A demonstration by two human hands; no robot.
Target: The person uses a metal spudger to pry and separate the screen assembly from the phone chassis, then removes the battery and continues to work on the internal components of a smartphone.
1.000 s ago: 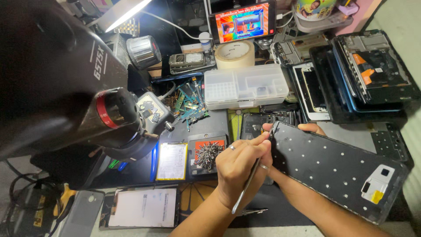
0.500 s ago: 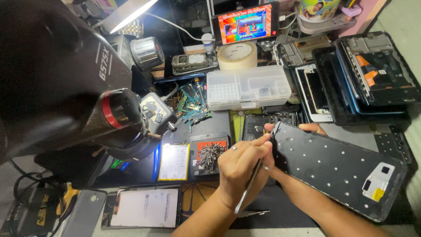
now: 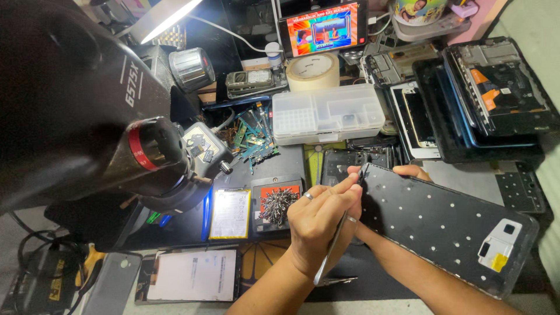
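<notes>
The phone frame [image 3: 449, 227] lies tilted on the dark mat [image 3: 175, 227], its near corner under work. The left hand [image 3: 318, 219] pinches tweezers [image 3: 331, 251] at that corner; the right hand [image 3: 408, 172] grips the top edge, fingers seemingly curled. Probably a small part is being picked out; lifting it needs a steady tip. A screw pile [image 3: 277, 204] sits just beside.

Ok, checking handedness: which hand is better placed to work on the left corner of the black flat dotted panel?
Left, probably. The left hand holds the slim metal tool, fingertips at a corner of the black dotted panel; the right hand grips its top edge.
</notes>
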